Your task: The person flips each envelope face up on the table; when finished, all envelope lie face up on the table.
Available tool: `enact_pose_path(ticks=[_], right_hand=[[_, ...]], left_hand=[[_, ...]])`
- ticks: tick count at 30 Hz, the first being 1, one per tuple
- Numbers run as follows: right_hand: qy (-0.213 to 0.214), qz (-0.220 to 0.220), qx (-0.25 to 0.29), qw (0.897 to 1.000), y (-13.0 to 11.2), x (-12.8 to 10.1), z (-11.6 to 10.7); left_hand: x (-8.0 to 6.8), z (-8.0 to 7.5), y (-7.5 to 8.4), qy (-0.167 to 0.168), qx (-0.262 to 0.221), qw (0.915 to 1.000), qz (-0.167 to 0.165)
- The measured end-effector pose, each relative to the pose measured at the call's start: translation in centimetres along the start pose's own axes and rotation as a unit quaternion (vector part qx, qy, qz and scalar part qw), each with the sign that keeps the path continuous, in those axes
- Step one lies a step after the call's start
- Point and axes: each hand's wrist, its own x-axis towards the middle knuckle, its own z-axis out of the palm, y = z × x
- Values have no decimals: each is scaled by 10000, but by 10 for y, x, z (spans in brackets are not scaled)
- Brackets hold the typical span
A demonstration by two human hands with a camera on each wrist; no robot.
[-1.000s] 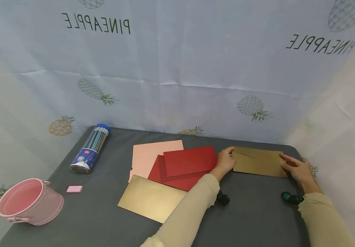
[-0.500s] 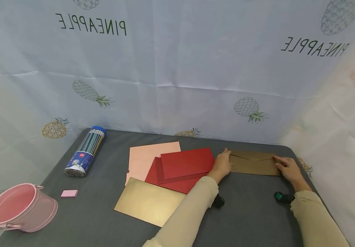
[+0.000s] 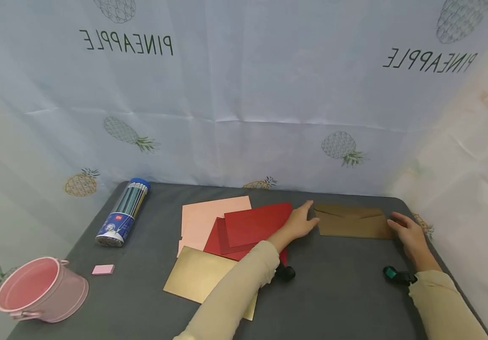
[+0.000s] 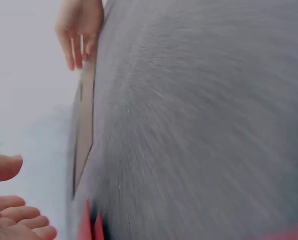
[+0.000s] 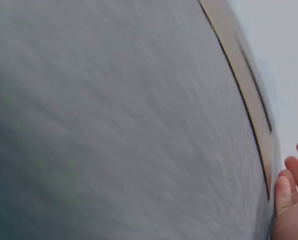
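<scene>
1. The brown envelope (image 3: 352, 222) lies flat at the far right of the grey table (image 3: 346, 293), flap side up — it has not shifted in the last second.
2. The left hand (image 3: 301, 222) has come off its left end and now hovers just beside it, fingers relaxed and apart.
3. The right hand (image 3: 407, 233) has also let go (fingers loosely straight), resting by the right end.
4. So the envelope looks set down — placed beside the red envelopes (image 3: 250, 229).

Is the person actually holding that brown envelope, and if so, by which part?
Nothing is gripped. The left hand and right hand lie open at the two short ends of the brown envelope, which rests flat on the table.
</scene>
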Motion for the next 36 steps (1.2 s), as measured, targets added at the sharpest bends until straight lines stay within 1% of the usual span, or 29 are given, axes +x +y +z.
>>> enact_pose_path(ticks=[2, 3, 5, 8, 11, 15, 17, 20, 23, 25, 27, 31, 36], right_hand=[[168, -93, -47, 9998, -5, -7, 5], [185, -164, -34, 9997, -9, -12, 8], [222, -434, -10, 9988, -17, -22, 16], [177, -826, 97, 9964, -30, -36, 29], [24, -1146, 329, 9929, -45, -49, 46], [-410, -1414, 764, 9862, -65, -61, 73], [-723, -1484, 936, 9818, -74, -65, 86], [-1185, -1515, 1196, 9740, -86, -68, 104], [-1560, -1441, 1365, 9676, -94, -67, 120], [-1723, -1404, 1446, 9642, -98, -66, 130], [-1840, -1371, 1510, 9615, -99, -65, 138], [-2000, -1318, 1470, 9597, -99, -63, 151], [-2102, -1281, 1323, 9602, -100, -62, 160]], left_hand=[[-15, -10, -5, -20, -203, 9998, -16], [-23, -15, -9, -24, -284, 9996, 5], [-41, -28, -17, -34, -468, 9989, 31], [-63, -47, -31, 65, -701, 9974, 178], [-83, -67, -45, 310, -799, 9960, 271], [-102, -95, -65, 761, -896, 9928, 223], [-108, -109, -76, 1044, -1009, 9893, 140], [-117, -126, -94, 1465, -1330, 9802, 10], [-122, -138, -111, 1655, -1745, 9705, -182], [-125, -143, -118, 1645, -2006, 9653, -296], [-126, -146, -124, 1595, -2186, 9619, -403], [-127, -148, -128, 1475, -2312, 9601, -538], [-126, -147, -131, 1369, -2483, 9561, -734]])
